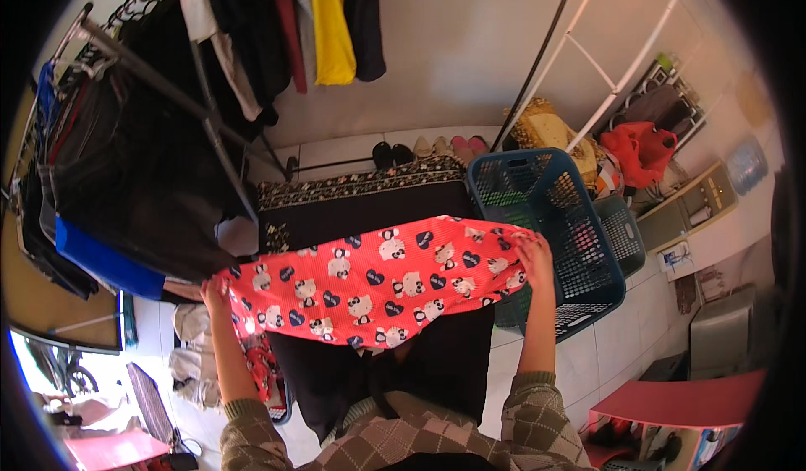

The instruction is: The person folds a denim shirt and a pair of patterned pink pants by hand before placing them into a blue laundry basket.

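A red cloth printed with cartoon cats and dark hearts (378, 282) is stretched sideways above my lap. My left hand (217, 291) grips its left end, and my right hand (535, 258) grips the bunched right end. Behind the cloth lies a black fabric with a floral border (371, 209), partly hidden by it. To the right, close to my right hand, stands a dark blue perforated plastic laundry basket (607, 244). More red patterned fabric (261, 364) lies in a container beside my left forearm, mostly covered.
Dark clothes (145, 156) hang on a metal rack at the left. More garments, one yellow (334, 30), hang at the top. Several shoes (393, 155) line the wall. A red bag (639, 150) and a smaller grey basket (620, 228) are at right; a pink shelf (680, 402) stands lower right.
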Demonstrator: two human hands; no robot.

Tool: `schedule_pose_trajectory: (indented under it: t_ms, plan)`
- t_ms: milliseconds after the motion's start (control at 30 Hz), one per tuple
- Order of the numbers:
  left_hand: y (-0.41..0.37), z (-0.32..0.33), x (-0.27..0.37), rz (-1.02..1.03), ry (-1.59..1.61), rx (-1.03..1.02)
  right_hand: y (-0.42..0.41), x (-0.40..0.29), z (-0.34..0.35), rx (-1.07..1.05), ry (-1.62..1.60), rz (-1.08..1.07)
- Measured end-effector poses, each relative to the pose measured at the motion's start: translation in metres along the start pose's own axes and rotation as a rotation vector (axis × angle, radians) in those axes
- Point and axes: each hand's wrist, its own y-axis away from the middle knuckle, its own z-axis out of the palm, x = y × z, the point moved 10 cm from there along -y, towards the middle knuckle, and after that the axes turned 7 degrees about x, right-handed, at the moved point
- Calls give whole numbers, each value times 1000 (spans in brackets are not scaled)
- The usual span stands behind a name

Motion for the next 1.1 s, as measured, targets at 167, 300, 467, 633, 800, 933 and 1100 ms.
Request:
schedule_pose_trajectory:
  t_ms: [167, 300, 467, 633, 800, 933, 1100]
  plan:
    - [21, -61, 8, 621, -748, -1, -6, 2, -59, 218, 894, -380]
    - [91, -145, -121, -516, -632, -50, 8, 64, -130, 17, 1297, 243]
    - [161, -62, -116, -807, -191, -278, 35, 64, -74, -42, 809, 334]
    - [122, -85, -92, -552, 6, 98, 35, 40, -18, -59, 240, 149]
    - [93, -68, -96, -574, 280, 56, 19, 41, -25, -23, -95, 166]
    - [102, -63, -45, -18, -416, 269, 9, 39, 26, -108, 38, 176]
    - [103, 48, 57, 475, -536, -4, -9, -14, 104, -227, 80, -75]
